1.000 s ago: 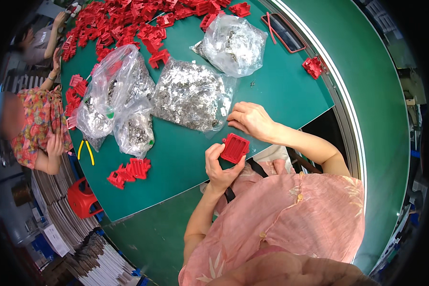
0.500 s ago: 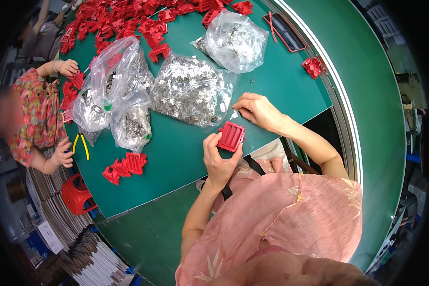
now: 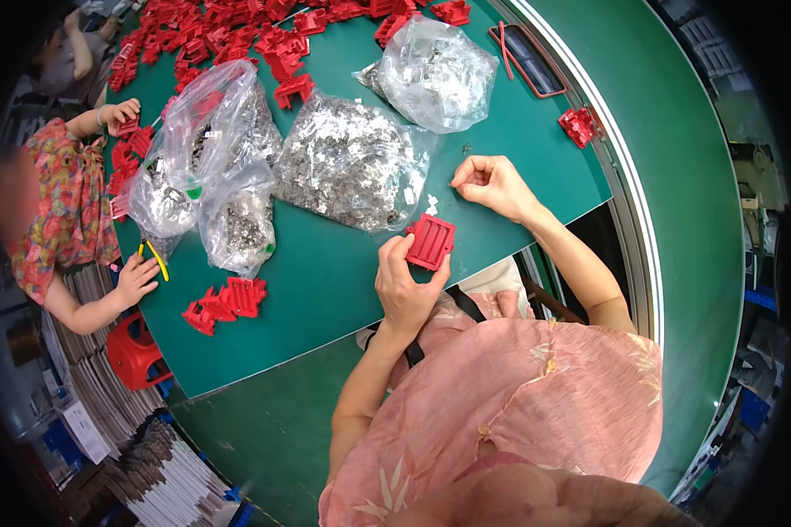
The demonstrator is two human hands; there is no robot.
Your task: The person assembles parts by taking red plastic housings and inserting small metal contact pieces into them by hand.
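Now | red tray | between thumb and fingers | left hand

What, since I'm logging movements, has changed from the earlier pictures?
The right hand moved right, away from the small pale pieces; a co-worker's hand reached right toward the yellow-handled tool. The left hand still holds the red slotted part; the clear bags stayed put.

Smooth green-topped desk; long silver-white metal rail past its right end. Green floor below. Left: red plastic stool beside stacked flat grey-brown sheets.
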